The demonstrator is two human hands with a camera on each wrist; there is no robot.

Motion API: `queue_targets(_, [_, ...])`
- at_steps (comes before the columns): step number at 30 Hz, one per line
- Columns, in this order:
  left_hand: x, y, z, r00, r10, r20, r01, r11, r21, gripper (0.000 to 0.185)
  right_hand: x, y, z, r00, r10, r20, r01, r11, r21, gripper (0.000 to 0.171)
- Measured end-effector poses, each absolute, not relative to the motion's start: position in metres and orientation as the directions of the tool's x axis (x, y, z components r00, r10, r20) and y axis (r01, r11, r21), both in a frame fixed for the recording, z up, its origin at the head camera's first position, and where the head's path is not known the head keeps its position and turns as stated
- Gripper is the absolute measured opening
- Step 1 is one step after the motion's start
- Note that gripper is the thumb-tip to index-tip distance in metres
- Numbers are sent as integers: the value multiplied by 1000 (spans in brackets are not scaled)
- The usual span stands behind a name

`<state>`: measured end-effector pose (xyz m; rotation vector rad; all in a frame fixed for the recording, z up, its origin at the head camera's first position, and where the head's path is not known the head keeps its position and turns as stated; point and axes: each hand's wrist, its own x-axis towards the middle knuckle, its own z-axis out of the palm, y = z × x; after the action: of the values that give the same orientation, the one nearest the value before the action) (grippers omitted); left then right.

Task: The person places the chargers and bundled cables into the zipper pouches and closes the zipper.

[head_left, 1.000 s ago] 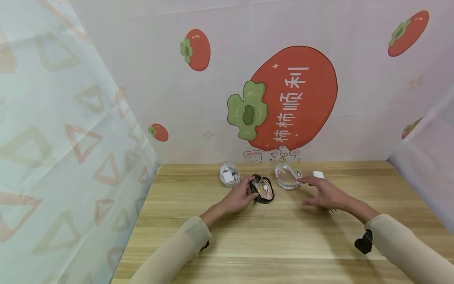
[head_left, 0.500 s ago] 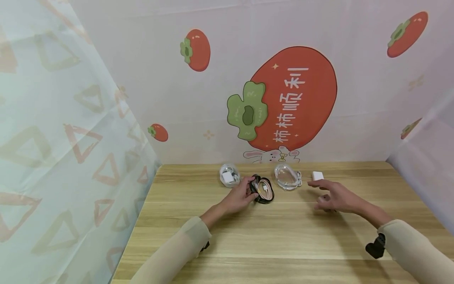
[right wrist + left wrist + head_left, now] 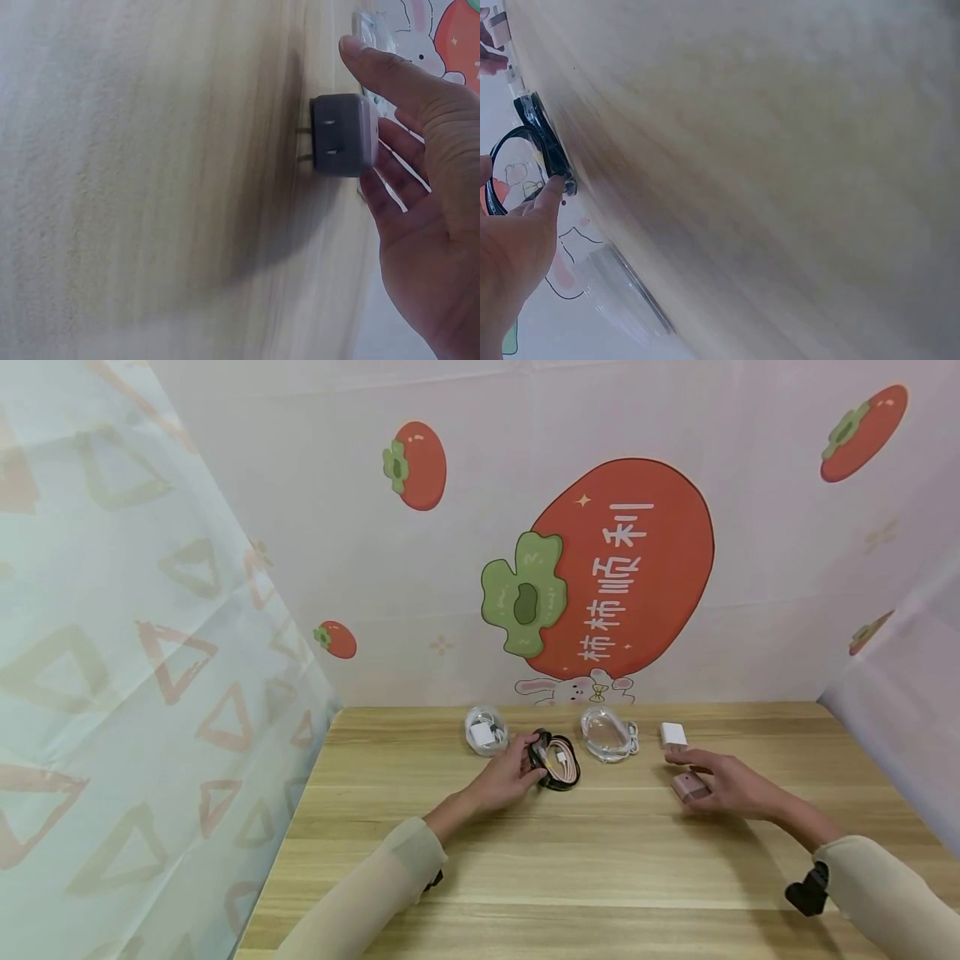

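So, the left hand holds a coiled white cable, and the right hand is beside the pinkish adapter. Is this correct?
Not white: in the left wrist view, the left hand holds a coiled black cable. The right hand is beside the pinkish adapter.

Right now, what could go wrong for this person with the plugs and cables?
The pink plug may slip: in the right wrist view, the right hand's fingers don't look tightly wrapped around it. The white plug could get knocked, sitting close to that hand. The left hand grips the black cable; the pink cable inside its loop might snag.
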<state>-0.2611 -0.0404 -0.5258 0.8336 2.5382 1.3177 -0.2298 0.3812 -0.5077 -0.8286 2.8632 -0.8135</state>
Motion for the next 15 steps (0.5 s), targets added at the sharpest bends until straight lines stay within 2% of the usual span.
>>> queue_targets(9, [-261,-40,-527,-837,539,96,379,445,811,61,-230,394,-525,-852,-507,130,-503,726,-468,74])
queue_targets(15, [-260,-40,-528,-838,538,89,367,435,822,61,-227,396,-525,-865,-489,111,-468,708,-530,68])
